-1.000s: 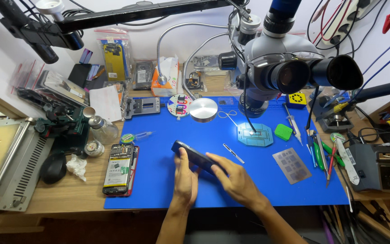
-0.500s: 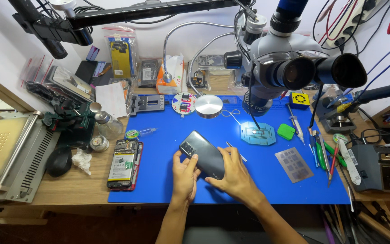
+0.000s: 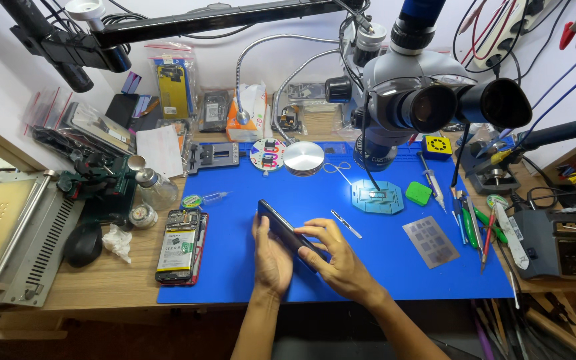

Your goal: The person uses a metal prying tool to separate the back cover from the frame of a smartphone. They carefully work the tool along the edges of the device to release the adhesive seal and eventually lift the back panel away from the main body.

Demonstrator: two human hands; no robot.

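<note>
Two-hand grip on dark phone (image 3: 287,233), held tilted on edge above blue mat (image 3: 395,267): left hand (image 3: 271,257) cradles it from below, right hand (image 3: 338,260) fingers pinch its lower end. Looks like handling/inspection step; next move calls for steady hold, then turning. Opened phone (image 3: 180,247) at 9 o'clock, tweezers (image 3: 346,224) at 2, microscope (image 3: 428,93) at 1.

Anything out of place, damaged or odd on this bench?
One thing: the opened phone at the blue mat's left edge lies with its back off and internals exposed. A crumpled tissue sits beside it. Both hands, left hand and right hand, grip a dark phone held on edge.
</note>
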